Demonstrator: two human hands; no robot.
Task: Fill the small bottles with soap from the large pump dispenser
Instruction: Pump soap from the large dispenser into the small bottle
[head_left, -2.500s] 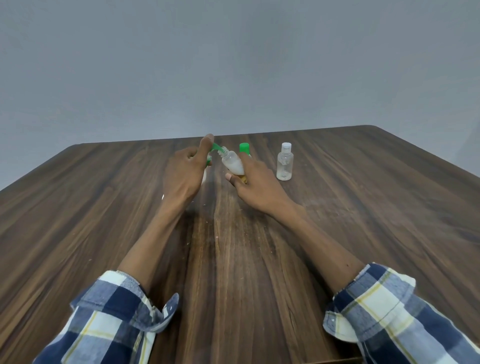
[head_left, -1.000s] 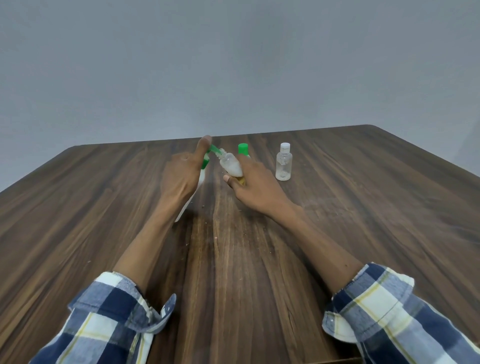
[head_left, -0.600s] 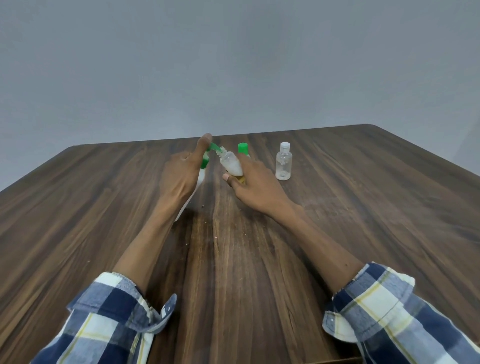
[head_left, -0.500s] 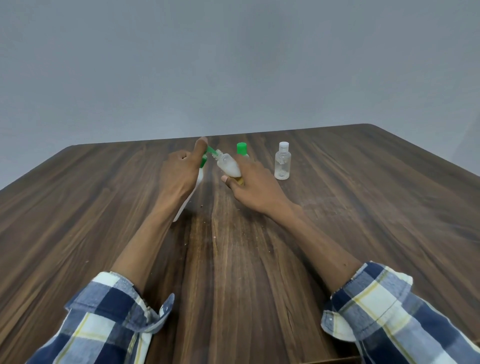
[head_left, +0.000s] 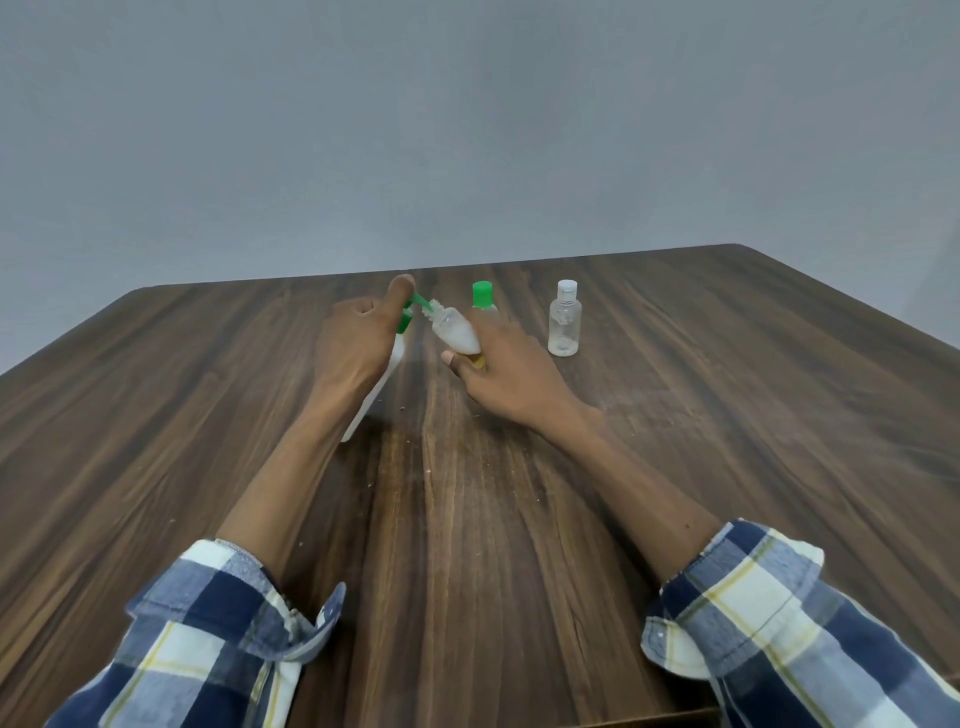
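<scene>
The small bottle (head_left: 457, 332), tilted with its open neck at the green spout of the pump dispenser (head_left: 382, 382), looks partly filled with white soap; the right hand (head_left: 498, 371) grips it while the left hand (head_left: 358, 338) curls round the dispenser, thumb pressing on the pump. Beyond the dispenser, a clear capped bottle (head_left: 564, 319) looks nearly empty, so filling seems mid-way. The green-capped bottle (head_left: 483, 299) and most of the dispenser are hidden behind the hands, contents unclear.

Most of the wooden table (head_left: 727, 467) is bare, so there's loads of room on the far left, the far right and the whole near half between the two forearms. The crowded bit is a short row near the far edge: the left hand (head_left: 358, 348) wrapped around the white pump dispenser (head_left: 382, 384), the right hand (head_left: 506, 374) tilting a small bottle (head_left: 457, 332) right up at the green spout, a green-capped bottle (head_left: 484, 301) just behind it, and a clear white-capped bottle (head_left: 564, 319) standing apart to the right, with a narrow gap beside it.
</scene>
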